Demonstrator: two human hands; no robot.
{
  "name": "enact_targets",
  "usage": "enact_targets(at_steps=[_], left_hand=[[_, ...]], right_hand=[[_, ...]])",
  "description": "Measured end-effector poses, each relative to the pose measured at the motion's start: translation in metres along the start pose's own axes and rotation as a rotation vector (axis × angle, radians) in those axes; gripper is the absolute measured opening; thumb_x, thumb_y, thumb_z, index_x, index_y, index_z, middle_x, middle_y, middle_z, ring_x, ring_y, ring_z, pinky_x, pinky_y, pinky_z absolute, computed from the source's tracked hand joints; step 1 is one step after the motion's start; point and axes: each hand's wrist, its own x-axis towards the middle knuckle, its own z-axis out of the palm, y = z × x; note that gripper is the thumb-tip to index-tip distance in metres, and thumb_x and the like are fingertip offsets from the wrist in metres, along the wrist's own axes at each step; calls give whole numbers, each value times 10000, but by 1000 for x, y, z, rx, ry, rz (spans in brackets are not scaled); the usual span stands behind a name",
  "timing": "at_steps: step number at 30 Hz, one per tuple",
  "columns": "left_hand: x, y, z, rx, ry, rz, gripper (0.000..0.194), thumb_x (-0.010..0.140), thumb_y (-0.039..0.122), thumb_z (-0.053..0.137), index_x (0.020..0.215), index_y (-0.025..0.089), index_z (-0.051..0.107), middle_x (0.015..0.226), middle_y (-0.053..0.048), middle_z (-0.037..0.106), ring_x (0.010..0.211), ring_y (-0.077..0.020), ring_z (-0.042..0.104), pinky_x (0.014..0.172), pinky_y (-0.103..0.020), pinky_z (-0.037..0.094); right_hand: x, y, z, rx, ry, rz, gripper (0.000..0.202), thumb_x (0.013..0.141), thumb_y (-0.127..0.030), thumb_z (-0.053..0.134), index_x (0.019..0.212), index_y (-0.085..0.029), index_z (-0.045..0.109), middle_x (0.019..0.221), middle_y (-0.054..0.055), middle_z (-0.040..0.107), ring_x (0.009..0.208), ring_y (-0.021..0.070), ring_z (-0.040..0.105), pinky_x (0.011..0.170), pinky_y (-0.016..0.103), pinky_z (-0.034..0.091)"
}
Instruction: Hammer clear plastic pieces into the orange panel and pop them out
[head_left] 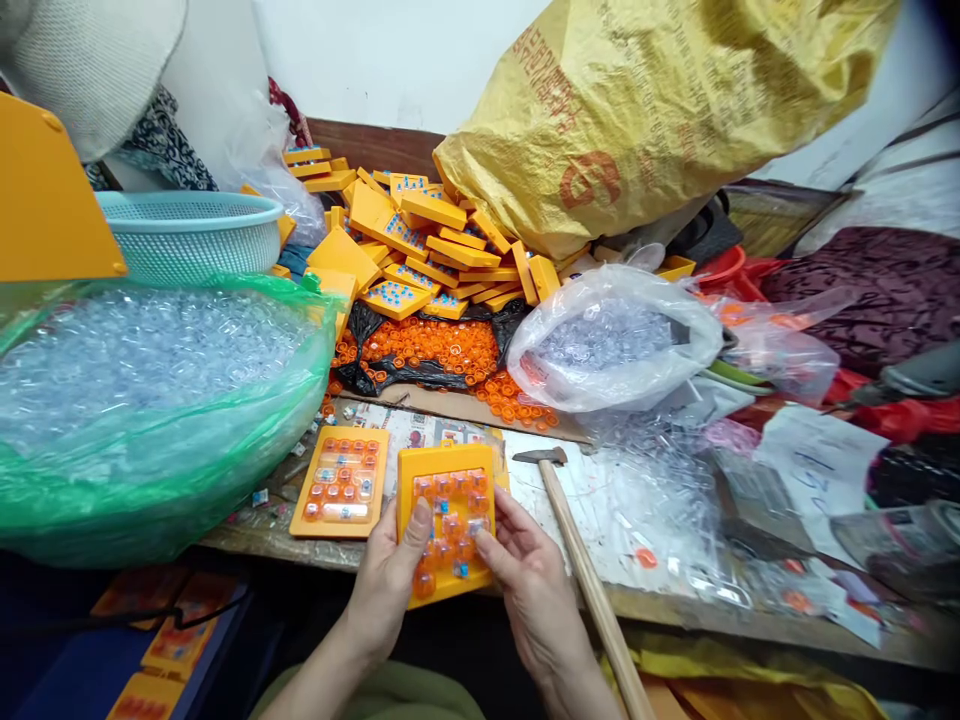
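Observation:
Both my hands hold a yellow plastic keypad panel [452,500] above the front edge of the bench. Its face carries orange round keys under clear caps, and small blue pieces show at a few positions. My left hand [386,575] grips the left side with the thumb over the face. On the right, my right hand [532,575] has its thumb pressed at the lower keys and its fingers behind the edge. A similar keypad panel [343,482], fitted with orange keys and clear caps, lies flat just to the left. Part of another yellow piece shows behind the held panel.
A hammer [581,540] lies right of my hands. Clear caps fill a green bag [315,400] at left and a white bag [630,390] at right. Orange keys [435,345] spill from black plastic. Yellow panels [435,240] are heaped behind, beside a blue basket [195,235].

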Motion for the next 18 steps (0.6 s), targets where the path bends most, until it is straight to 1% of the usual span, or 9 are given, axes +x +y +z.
enact_targets(at_steps=[4,5,7,9,11,13,14,16,18], left_hand=[[8,6,-1,0,16,-4,622,777,440,694,1309,191,490,1255,-133,631,1137,-292,608,971,-390,491],[11,10,-2,-4,26,-19,603,784,423,693,1306,194,495,1256,-132,631,1133,-289,611,969,-385,494],[19,20,-3,-38,60,-66,551,812,392,672,1297,190,507,1237,-134,643,1106,-281,630,961,-384,504],[28,32,-6,-100,86,-121,503,840,372,643,1283,166,522,1196,-146,664,1059,-278,656,940,-394,521],[35,44,-8,-157,81,-170,479,855,361,625,1264,128,539,1162,-163,677,1020,-280,674,922,-400,535],[39,52,-9,-185,52,-192,465,868,349,610,1253,96,547,1150,-178,678,1007,-280,680,917,-393,539],[39,55,-10,-191,41,-198,460,873,345,602,1250,87,549,1146,-182,679,1005,-278,681,916,-387,540],[38,56,-12,-197,27,-205,452,882,337,591,1253,83,547,1143,-181,681,1009,-274,680,917,-382,540],[36,54,-13,-208,11,-214,441,889,329,581,1255,86,546,1137,-177,686,1011,-273,679,922,-390,537]], right_hand=[[15,5,12,45,59,18,553,477,-218,885,999,-174,706,973,65,742,909,229,679,816,358,546],[18,6,15,14,48,10,567,492,-241,882,1022,-169,692,981,69,736,907,225,676,813,354,545],[23,8,20,-107,-2,-43,582,600,-331,836,1125,-182,636,1017,79,714,895,217,671,799,359,546],[26,7,25,-312,-43,-205,591,719,-397,747,1251,-227,553,1129,93,661,935,222,649,809,388,536],[25,4,29,-607,-76,-485,573,769,-403,698,1304,-291,526,1316,100,541,1113,269,560,932,472,458],[23,-2,33,-918,-151,-785,444,798,-372,672,1236,-355,599,1428,55,434,1264,309,416,1047,544,305],[23,-6,34,-1033,-195,-898,364,819,-355,648,1183,-367,641,1443,40,416,1288,319,376,1064,558,258],[23,-12,36,-1164,-245,-1035,297,859,-334,595,1145,-358,673,1456,43,402,1287,327,359,1055,564,247],[26,-18,35,-1209,-262,-1087,326,883,-330,559,1196,-356,645,1482,42,373,1276,320,366,1033,548,278]])
